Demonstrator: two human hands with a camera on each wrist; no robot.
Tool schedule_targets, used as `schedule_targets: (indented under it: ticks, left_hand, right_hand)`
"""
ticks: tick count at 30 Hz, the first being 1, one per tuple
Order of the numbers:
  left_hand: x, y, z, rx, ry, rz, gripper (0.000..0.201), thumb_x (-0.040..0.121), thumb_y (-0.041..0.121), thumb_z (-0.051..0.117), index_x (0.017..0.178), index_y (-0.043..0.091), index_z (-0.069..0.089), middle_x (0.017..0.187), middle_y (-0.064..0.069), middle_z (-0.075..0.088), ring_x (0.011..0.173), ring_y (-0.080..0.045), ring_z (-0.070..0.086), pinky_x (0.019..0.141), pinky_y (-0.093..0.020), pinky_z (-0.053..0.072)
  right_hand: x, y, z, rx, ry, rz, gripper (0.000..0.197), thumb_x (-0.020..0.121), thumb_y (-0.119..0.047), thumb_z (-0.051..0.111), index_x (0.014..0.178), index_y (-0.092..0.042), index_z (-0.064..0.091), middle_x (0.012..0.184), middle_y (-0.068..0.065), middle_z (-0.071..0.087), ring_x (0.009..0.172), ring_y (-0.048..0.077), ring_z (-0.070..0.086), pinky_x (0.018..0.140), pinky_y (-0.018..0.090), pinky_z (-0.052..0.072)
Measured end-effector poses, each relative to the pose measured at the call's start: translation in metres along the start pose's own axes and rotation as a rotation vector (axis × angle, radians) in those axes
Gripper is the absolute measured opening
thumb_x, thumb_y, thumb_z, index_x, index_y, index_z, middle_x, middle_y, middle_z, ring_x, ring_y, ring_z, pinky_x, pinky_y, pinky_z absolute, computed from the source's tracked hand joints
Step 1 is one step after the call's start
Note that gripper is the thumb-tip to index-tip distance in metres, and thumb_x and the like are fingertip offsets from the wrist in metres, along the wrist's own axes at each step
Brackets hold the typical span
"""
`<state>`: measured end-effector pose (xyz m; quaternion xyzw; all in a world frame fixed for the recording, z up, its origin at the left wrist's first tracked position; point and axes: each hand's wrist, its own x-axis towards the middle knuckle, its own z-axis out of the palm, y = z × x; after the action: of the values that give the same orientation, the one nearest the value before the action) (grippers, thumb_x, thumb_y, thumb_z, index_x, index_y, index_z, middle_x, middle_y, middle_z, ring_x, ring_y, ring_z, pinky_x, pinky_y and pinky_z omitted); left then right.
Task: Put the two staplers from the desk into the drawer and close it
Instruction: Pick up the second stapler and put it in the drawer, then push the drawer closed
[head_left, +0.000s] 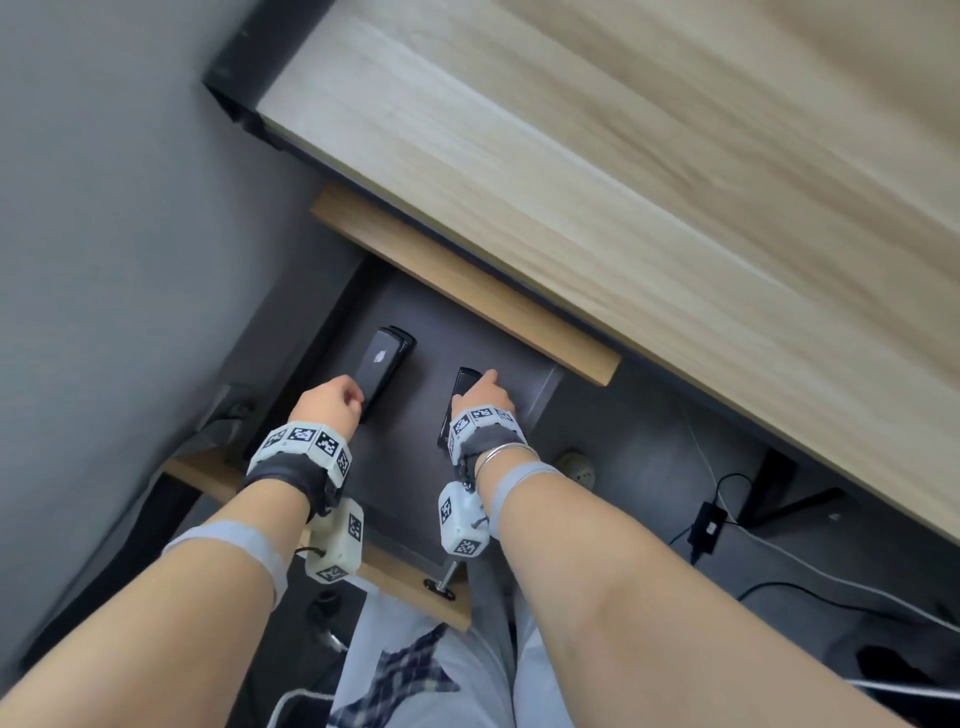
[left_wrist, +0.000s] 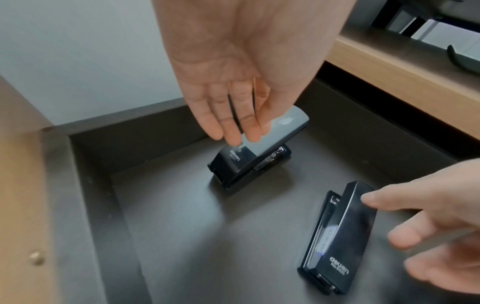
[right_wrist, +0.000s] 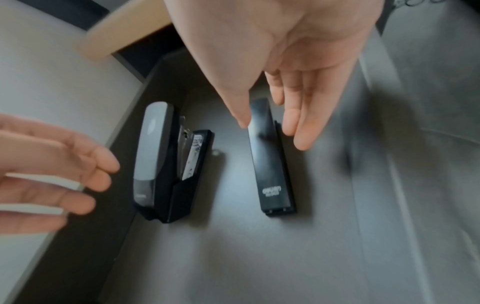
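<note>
Two staplers are seen lying on the dark floor of the open drawer (head_left: 540, 387), side by side and apart. The grey-topped stapler (head_left: 382, 364) is placed at about 10 o'clock in the drawer; its grey arm is raised off its black base, as shown in the right wrist view (right_wrist: 153, 152). The all-black stapler (head_left: 460, 387) is laid flat at about 2 o'clock from it, lettering visible near one end (left_wrist: 340, 232).

The left hand (head_left: 332, 402) is held over the near end of the grey-topped stapler, fingers straight and relaxed; contact cannot be told. The right hand (head_left: 485, 395) is spread astride the black stapler, thumb on one side and fingers (right_wrist: 298, 127) on the other, extended, nothing gripped.

The wooden desk top (head_left: 675, 208) is noted at 12 to 3 o'clock, above the drawer. A power adapter (head_left: 707, 525) with cables is noted on the floor at 4 o'clock.
</note>
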<state>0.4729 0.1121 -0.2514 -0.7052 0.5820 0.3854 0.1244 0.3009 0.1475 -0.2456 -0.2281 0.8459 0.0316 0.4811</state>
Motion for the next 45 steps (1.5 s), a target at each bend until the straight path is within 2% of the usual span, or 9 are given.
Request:
schedule_targets:
  ticks: [5, 9, 15, 19, 23, 29, 37, 41, 45]
  left_hand:
    - [-0.027, -0.009, -0.002, 0.064, -0.039, -0.059, 0.023, 0.087, 0.010, 0.044, 0.098, 0.015, 0.064, 0.104, -0.016, 0.069, 0.079, -0.026, 0.052, 0.073, -0.026, 0.040]
    - [-0.050, -0.024, -0.004, 0.115, -0.068, -0.121, 0.024, 0.089, 0.011, 0.043, 0.101, 0.014, 0.063, 0.107, -0.015, 0.068, 0.081, -0.027, 0.051, 0.074, -0.028, 0.041]
    - [-0.081, -0.055, -0.006, 0.175, -0.120, -0.249, 0.014, 0.089, 0.014, 0.048, 0.100, 0.010, 0.058, 0.111, -0.019, 0.064, 0.086, -0.030, 0.053, 0.079, -0.033, 0.043]
    - [-0.094, -0.062, 0.004, 0.170, -0.127, -0.311, 0.030, 0.091, 0.017, 0.049, 0.118, 0.008, 0.046, 0.116, -0.023, 0.060, 0.096, -0.037, 0.056, 0.088, -0.043, 0.046]
    - [-0.092, -0.062, 0.019, 0.161, -0.206, -0.384, 0.055, 0.090, 0.017, 0.054, 0.140, 0.006, 0.033, 0.131, -0.024, 0.053, 0.119, -0.038, 0.053, 0.096, -0.041, 0.042]
    - [-0.074, -0.076, 0.035, 0.100, -0.213, -0.409, 0.045, 0.064, 0.005, 0.058, 0.109, 0.003, 0.056, 0.113, -0.022, 0.067, 0.106, -0.035, 0.065, 0.090, -0.043, 0.053]
    - [-0.075, -0.041, 0.022, 0.075, -0.164, -0.342, 0.047, 0.074, 0.006, 0.065, 0.117, 0.006, 0.047, 0.116, -0.020, 0.061, 0.106, -0.038, 0.060, 0.094, -0.043, 0.051]
    - [-0.068, -0.011, 0.011, 0.182, -0.202, -0.291, 0.027, 0.072, 0.011, 0.071, 0.097, 0.003, 0.065, 0.111, -0.020, 0.068, 0.097, -0.036, 0.065, 0.074, -0.031, 0.049]
    - [-0.056, 0.017, 0.007, 0.219, -0.171, -0.254, 0.029, 0.083, 0.014, 0.062, 0.108, -0.001, 0.066, 0.115, -0.021, 0.066, 0.095, -0.035, 0.064, 0.076, -0.031, 0.049]
  right_hand:
    - [-0.025, 0.001, -0.032, -0.179, 0.041, -0.157, 0.034, 0.097, -0.016, 0.039, 0.128, -0.004, 0.047, 0.126, 0.017, 0.061, 0.115, 0.035, 0.060, 0.088, 0.036, 0.050]
    - [-0.048, -0.002, -0.053, -0.245, 0.118, -0.296, 0.031, 0.096, -0.012, 0.035, 0.119, -0.007, 0.055, 0.116, 0.018, 0.066, 0.106, 0.036, 0.063, 0.073, 0.031, 0.043]
    - [-0.078, -0.011, -0.091, -0.246, 0.248, -0.467, 0.029, 0.096, -0.013, 0.036, 0.108, -0.011, 0.063, 0.103, 0.018, 0.070, 0.078, 0.034, 0.059, 0.064, 0.028, 0.039]
    - [-0.090, -0.014, -0.109, -0.204, 0.338, -0.557, 0.026, 0.096, -0.019, 0.039, 0.103, -0.013, 0.063, 0.099, 0.019, 0.070, 0.091, 0.039, 0.066, 0.064, 0.028, 0.040]
    - [-0.087, -0.015, -0.120, -0.182, 0.406, -0.623, 0.024, 0.096, -0.019, 0.042, 0.103, -0.014, 0.064, 0.095, 0.019, 0.071, 0.088, 0.038, 0.065, 0.064, 0.029, 0.039]
    - [-0.081, -0.010, -0.127, -0.197, 0.445, -0.663, 0.023, 0.095, -0.021, 0.043, 0.098, -0.016, 0.065, 0.087, 0.016, 0.071, 0.081, 0.036, 0.064, 0.061, 0.028, 0.036]
    - [-0.084, -0.013, -0.148, -0.174, 0.532, -0.689, 0.022, 0.093, -0.026, 0.046, 0.094, -0.016, 0.066, 0.083, 0.015, 0.072, 0.079, 0.038, 0.065, 0.068, 0.035, 0.052]
    - [-0.078, -0.012, -0.171, -0.110, 0.586, -0.648, 0.022, 0.093, -0.024, 0.046, 0.092, -0.013, 0.065, 0.083, 0.016, 0.071, 0.079, 0.039, 0.065, 0.064, 0.035, 0.049]
    - [-0.068, -0.002, -0.191, -0.118, 0.587, -0.571, 0.023, 0.094, -0.024, 0.043, 0.095, -0.014, 0.064, 0.087, 0.016, 0.071, 0.074, 0.034, 0.058, 0.061, 0.029, 0.038]
